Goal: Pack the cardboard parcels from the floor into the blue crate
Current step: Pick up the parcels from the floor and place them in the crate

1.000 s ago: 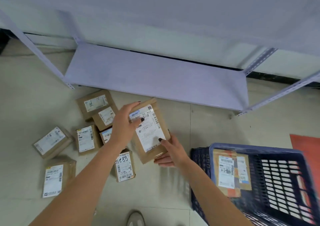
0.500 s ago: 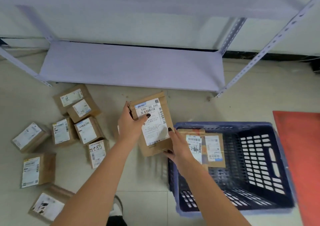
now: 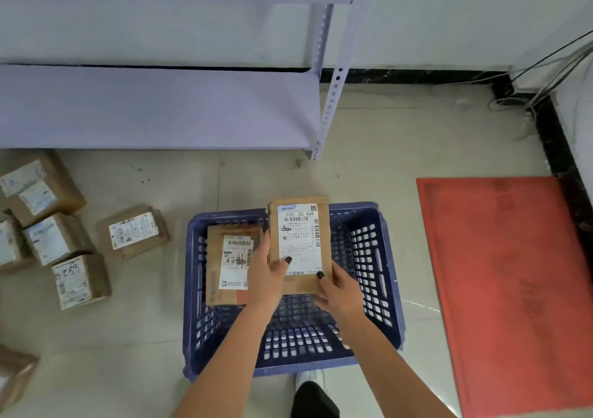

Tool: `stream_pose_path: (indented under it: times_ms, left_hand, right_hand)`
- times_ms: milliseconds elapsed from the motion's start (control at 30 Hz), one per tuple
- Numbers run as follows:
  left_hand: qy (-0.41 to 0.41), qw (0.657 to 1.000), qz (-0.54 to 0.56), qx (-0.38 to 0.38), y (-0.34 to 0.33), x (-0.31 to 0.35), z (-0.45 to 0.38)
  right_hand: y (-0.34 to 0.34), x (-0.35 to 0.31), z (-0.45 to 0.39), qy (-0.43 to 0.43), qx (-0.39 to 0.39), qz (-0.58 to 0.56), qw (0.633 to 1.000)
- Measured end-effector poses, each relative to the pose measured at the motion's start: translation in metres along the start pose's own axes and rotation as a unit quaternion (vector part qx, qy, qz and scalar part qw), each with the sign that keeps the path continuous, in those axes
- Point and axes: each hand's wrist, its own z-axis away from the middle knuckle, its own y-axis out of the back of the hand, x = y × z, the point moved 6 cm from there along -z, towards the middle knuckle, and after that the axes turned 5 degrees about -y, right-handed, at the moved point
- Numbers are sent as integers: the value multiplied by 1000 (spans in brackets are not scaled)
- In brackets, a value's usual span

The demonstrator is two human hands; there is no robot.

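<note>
I hold a flat brown cardboard parcel (image 3: 300,238) with a white shipping label over the blue crate (image 3: 382,276). My left hand (image 3: 264,276) grips its left edge and my right hand (image 3: 340,292) grips its lower right corner. The parcel stands tilted up, its top edge above the crate's far rim. Another labelled parcel (image 3: 229,265) leans inside the crate against its left wall. Several more cardboard parcels lie on the floor to the left, among them one marked with handwritten digits (image 3: 80,281) and one closest to the crate (image 3: 133,231).
A lilac metal shelf (image 3: 154,106) with a perforated upright (image 3: 330,96) stands behind the crate. A red mat (image 3: 513,276) lies on the floor to the right. Cables (image 3: 545,74) run along the far right corner. My shoe (image 3: 309,382) shows below the crate.
Both hands carried the held parcel from above the floor pile rightwards to over the crate. My view has swung right, so the loose parcels now sit at the left edge.
</note>
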Motion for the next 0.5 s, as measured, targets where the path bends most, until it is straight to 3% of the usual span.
stream_pose_path:
  times_ms: [167,500]
  left_hand:
    - [25,998,-39,-30,-40,-40,8]
    - [39,997,-65,4,-65,-121,-20]
  right_hand:
    - [15,35,-26,0,-5,79,997]
    - [-12,76,-101,-24,-30,131,991]
